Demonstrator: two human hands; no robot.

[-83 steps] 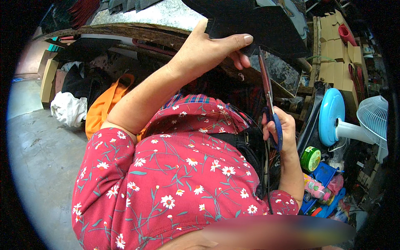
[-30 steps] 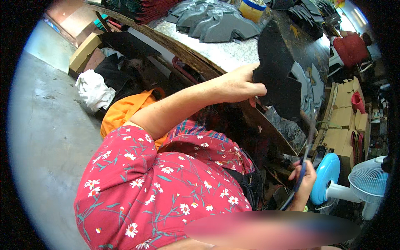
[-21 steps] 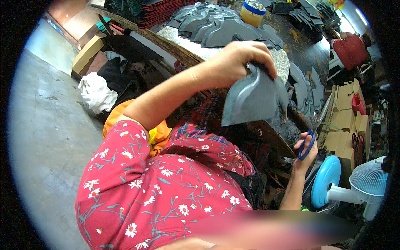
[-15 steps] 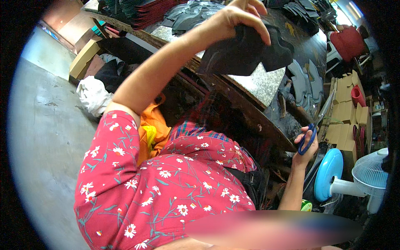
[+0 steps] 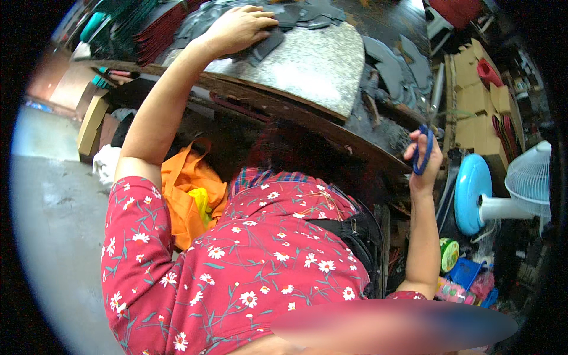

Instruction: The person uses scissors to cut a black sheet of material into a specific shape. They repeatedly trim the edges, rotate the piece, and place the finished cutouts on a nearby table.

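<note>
My left hand (image 5: 242, 28) reaches up to the far left of the worktable and lies on a heap of dark grey cut sheet pieces (image 5: 319, 13). Its fingers are stretched out over the pieces, and one dark piece (image 5: 269, 46) pokes out beneath them. At the table's right edge my right hand (image 5: 435, 161) is closed round a pair of scissors with blue-wrapped handles (image 5: 425, 148). Their blades point up and away from me. A pale speckled board (image 5: 313, 74) lies on the table between my hands.
More grey cut pieces (image 5: 387, 68) lie right of the board. Red and green stacked sheets (image 5: 160, 38) stand at the far left. Cardboard boxes (image 5: 470, 130) and a blue and white fan (image 5: 472, 195) stand on my right. An orange bag (image 5: 183, 189) lies beside my lap.
My left hand has moved left, from holding a black sheet piece over the board to lying on the heap. My right hand keeps the scissors. The view has shifted.
</note>
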